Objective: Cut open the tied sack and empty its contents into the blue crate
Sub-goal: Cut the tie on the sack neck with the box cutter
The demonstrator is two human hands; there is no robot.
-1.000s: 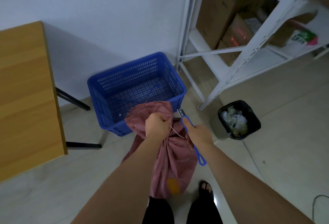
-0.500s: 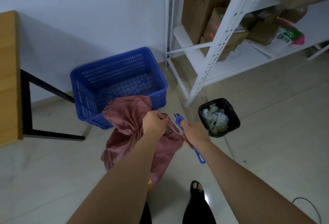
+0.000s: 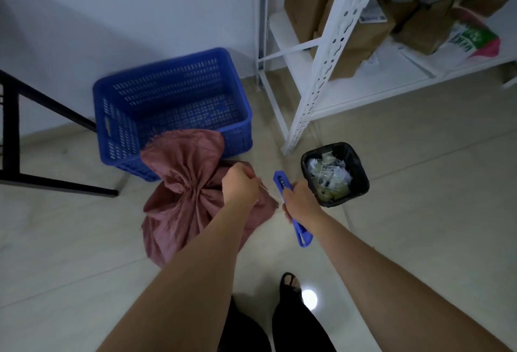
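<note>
From the head view, I pinch a thin pale string in my left hand, fingers curled tight. My right hand wraps the blue cutter, its tip near the string. I judge the cut goes best with the string taut and the blade away from my fingers. The pink sack sits on the floor just left of my grip, its neck bunched, touching the blue crate beyond.
</note>
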